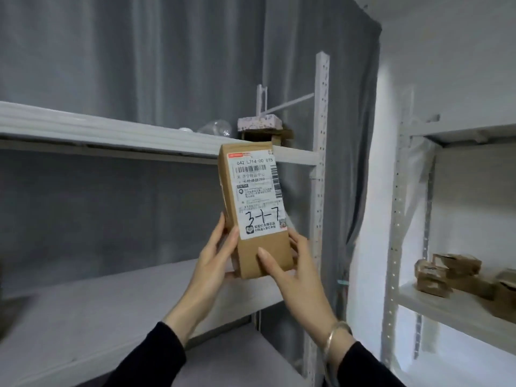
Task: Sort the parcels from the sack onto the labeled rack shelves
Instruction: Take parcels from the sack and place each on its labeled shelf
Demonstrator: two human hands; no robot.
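Note:
I hold a tall brown cardboard parcel (252,255) upright in front of the white rack. Its white shipping label faces me, with "3-1-7" handwritten in black. My left hand (215,261) grips the parcel's lower left edge. My right hand (290,270) grips its lower right side, thumb across the front. The parcel sits in front of the rack's upper shelf (111,135), above the bare middle shelf (111,297). No sack is in view.
On the upper shelf stand a speckled box on cardboard (262,125) and a crumpled clear bag (216,128). A second rack at the right (446,305) carries several small brown boxes (446,272). Grey curtains hang behind. A perforated upright (319,163) stands close right of the parcel.

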